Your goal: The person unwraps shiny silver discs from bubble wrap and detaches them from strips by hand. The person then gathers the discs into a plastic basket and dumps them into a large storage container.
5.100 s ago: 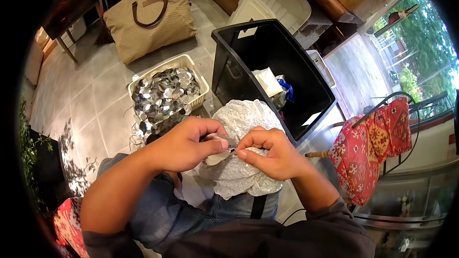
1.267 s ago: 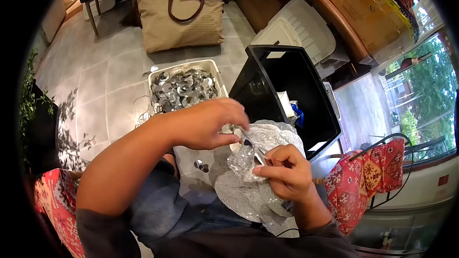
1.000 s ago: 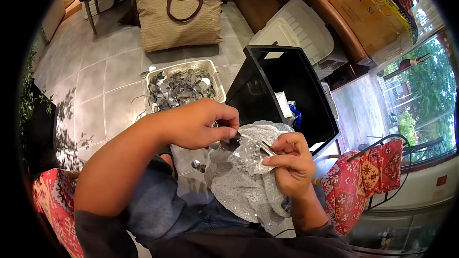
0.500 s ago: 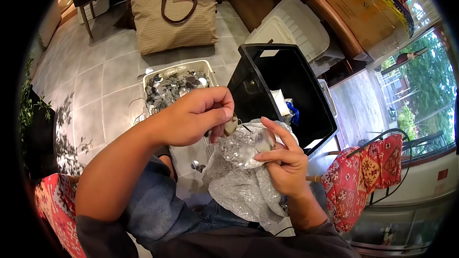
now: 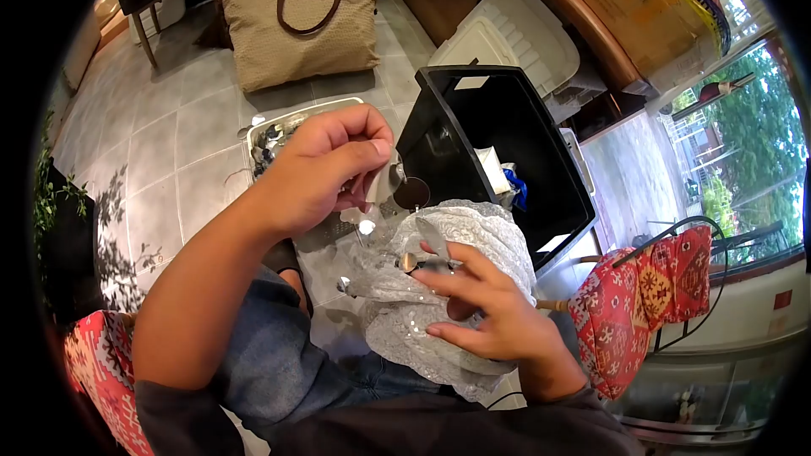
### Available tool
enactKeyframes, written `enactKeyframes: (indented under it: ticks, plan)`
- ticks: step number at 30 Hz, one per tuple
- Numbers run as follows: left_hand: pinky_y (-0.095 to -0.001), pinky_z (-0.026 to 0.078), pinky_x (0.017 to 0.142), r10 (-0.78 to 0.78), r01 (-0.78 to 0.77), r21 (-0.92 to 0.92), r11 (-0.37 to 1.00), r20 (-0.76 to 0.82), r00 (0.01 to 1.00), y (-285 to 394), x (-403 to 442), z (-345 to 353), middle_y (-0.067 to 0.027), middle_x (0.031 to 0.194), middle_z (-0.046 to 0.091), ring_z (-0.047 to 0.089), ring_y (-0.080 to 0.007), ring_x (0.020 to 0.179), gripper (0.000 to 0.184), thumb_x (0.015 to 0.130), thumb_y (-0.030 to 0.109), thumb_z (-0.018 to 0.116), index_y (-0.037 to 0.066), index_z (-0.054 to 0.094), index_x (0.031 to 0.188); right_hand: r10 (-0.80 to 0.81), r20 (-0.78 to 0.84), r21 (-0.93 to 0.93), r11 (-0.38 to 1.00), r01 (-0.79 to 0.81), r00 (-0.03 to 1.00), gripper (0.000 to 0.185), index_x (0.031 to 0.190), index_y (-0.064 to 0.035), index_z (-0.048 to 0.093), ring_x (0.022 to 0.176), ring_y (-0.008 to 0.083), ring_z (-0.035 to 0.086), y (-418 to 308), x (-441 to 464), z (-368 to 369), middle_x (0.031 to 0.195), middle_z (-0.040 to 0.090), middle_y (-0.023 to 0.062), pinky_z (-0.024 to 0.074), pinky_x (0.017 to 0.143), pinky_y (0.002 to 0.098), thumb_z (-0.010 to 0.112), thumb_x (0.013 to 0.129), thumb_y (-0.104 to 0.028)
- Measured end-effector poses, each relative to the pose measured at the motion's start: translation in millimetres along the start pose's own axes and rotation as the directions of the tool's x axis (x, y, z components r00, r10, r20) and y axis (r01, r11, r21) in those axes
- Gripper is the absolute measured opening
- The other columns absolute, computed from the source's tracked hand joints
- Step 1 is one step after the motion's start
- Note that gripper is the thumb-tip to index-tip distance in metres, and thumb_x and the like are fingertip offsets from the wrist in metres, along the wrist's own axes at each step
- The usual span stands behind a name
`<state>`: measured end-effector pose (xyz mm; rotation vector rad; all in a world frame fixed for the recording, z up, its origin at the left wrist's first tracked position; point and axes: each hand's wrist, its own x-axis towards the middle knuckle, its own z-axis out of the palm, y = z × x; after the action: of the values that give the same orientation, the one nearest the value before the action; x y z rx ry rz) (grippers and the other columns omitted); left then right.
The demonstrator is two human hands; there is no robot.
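My left hand (image 5: 334, 165) is raised above the floor, thumb and fingers pinched together. A pale, blurred piece shows below its fingertips; I cannot make out what is held. Close by, a dark round disc (image 5: 411, 193) appears in mid-air. My right hand (image 5: 498, 308) has its fingers spread over a silvery sequinned cloth (image 5: 498, 232) on my lap. A thin silver disc (image 5: 433, 238) is near its index finger, and a small shiny disc (image 5: 409, 263) is left of the fingertips. Whether a thread joins these discs cannot be seen.
A white basket (image 5: 251, 148) of shiny discs is partly hidden behind my left hand. A black bin (image 5: 443, 131) stands ahead, with white and blue items inside. Beyond are a beige bag (image 5: 304, 42) and a white lid (image 5: 532, 38). A red patterned chair (image 5: 646, 308) is at right.
My left hand has moved up and left, away from the cloth. My right hand has shifted lower, its fingers spreading off the pale disc it pinched. More of the cloth shows.
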<state>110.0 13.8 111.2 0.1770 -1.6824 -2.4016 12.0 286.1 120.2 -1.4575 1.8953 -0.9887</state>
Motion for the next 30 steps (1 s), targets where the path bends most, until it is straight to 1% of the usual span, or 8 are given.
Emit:
enactKeyframes:
  ticks: [6, 10, 13, 18, 21, 25, 29, 30]
  plan:
    - [-0.0190, 0.036, 0.051, 0.070, -0.066, 0.066, 0.996, -0.049, 0.996, 3.5, 0.7, -9.2, 0.0057, 0.073, 0.055, 0.047, -0.0012, 0.058, 0.012, 0.100, 0.020, 0.064, 0.010, 0.058, 0.096, 0.352, -0.049, 0.303, 0.897, -0.322, 0.935, 0.049, 0.131, -0.0041, 0.059, 0.086, 0.0141, 0.067, 7.3, -24.6, -21.5, 0.092, 0.066, 0.0053, 0.0500, 0.079, 0.0268, 0.077, 0.087, 0.003]
    - [-0.0181, 0.036, 0.053, 0.123, -0.122, 0.065, 0.990, -0.008, 0.992, 2.1, 2.1, -9.0, 0.0060, 0.076, 0.055, 0.050, -0.0008, 0.062, 0.013, 0.100, 0.020, 0.065, 0.010, 0.058, 0.097, 0.088, 0.258, 0.051, 0.993, -0.105, 0.962, 0.011, 0.105, 0.0035, 0.066, 0.081, 0.0134, 0.067, 32.4, -27.5, -43.2, 0.089, 0.066, 0.0071, 0.0516, 0.076, 0.0274, 0.068, 0.098, -0.004]
    - [-0.0201, 0.040, 0.057, 0.110, -0.097, 0.245, 0.965, -0.043, 0.993, 1.0, 3.0, -0.3, 0.0060, 0.076, 0.054, 0.051, -0.0025, 0.065, 0.012, 0.100, 0.017, 0.064, 0.008, 0.057, 0.097, 0.338, 0.124, 0.414, 0.837, -0.358, 0.933, 0.013, 0.105, 0.0045, 0.064, 0.077, 0.0149, 0.069, 30.8, -38.2, -33.2, 0.090, 0.067, 0.0077, 0.0552, 0.072, 0.0278, 0.067, 0.101, -0.007]
    - [-0.0307, 0.044, 0.063, -0.040, -0.036, 0.661, 0.750, 0.099, 0.994, -19.3, 8.6, 5.0, -0.0024, 0.072, 0.057, 0.051, -0.0126, 0.068, 0.014, 0.096, 0.013, 0.065, 0.001, 0.060, 0.101, 0.330, -0.008, 0.694, 0.681, -0.232, 0.944, 0.018, 0.103, 0.0068, 0.062, 0.058, 0.0155, 0.066, 31.3, -38.3, -45.0, 0.088, 0.069, 0.0170, 0.0479, 0.043, 0.0248, 0.061, 0.104, -0.011]
    - [-0.0336, 0.053, 0.081, 0.041, -0.220, 0.773, 0.595, 0.245, 0.969, -35.0, 5.8, 14.4, -0.0116, 0.098, 0.068, 0.066, -0.0207, 0.090, 0.030, 0.091, 0.014, 0.073, -0.002, 0.063, 0.114, 0.300, -0.021, 0.675, 0.708, -0.208, 0.954, 0.017, 0.103, 0.0074, 0.063, 0.060, 0.0153, 0.068, 20.4, -33.0, -47.3, 0.091, 0.071, 0.0179, 0.0500, 0.044, 0.0238, 0.062, 0.104, -0.010]
    - [-0.0356, 0.053, 0.094, 0.262, -0.457, 0.459, 0.762, 0.427, 0.865, -31.2, 2.2, 63.2, -0.0092, 0.111, 0.068, 0.067, -0.0222, 0.106, 0.037, 0.089, 0.014, 0.077, 0.001, 0.063, 0.121, 0.415, -0.126, 0.597, 0.757, -0.265, 0.901, 0.017, 0.111, 0.0083, 0.071, 0.067, 0.0151, 0.072, -7.4, -11.6, -36.7, 0.084, 0.073, 0.0138, 0.0558, 0.052, 0.0234, 0.067, 0.099, -0.003]
    - [-0.0260, 0.050, 0.077, 0.070, -0.175, 0.410, 0.895, 0.257, 0.964, -22.9, -3.0, 90.4, -0.0027, 0.095, 0.068, 0.062, -0.0088, 0.087, 0.022, 0.091, 0.008, 0.074, 0.001, 0.065, 0.110, -0.107, -0.370, 0.035, 0.991, 0.129, 0.923, 0.025, 0.118, 0.0060, 0.070, 0.089, 0.0145, 0.072, 7.4, -0.4, -35.8, 0.099, 0.075, 0.0103, 0.0562, 0.076, 0.0255, 0.072, 0.094, 0.001]
    - [-0.0237, 0.047, 0.070, 0.090, -0.187, 0.481, 0.856, 0.217, 0.972, -21.1, -4.1, 81.9, -0.0013, 0.088, 0.067, 0.059, -0.0066, 0.078, 0.018, 0.091, 0.007, 0.074, 0.001, 0.066, 0.106, 0.004, -0.417, 0.191, 0.978, 0.084, 0.909, 0.028, 0.119, 0.0056, 0.069, 0.089, 0.0148, 0.072, 5.9, -0.9, -32.9, 0.098, 0.075, 0.0100, 0.0560, 0.077, 0.0260, 0.075, 0.092, 0.000]
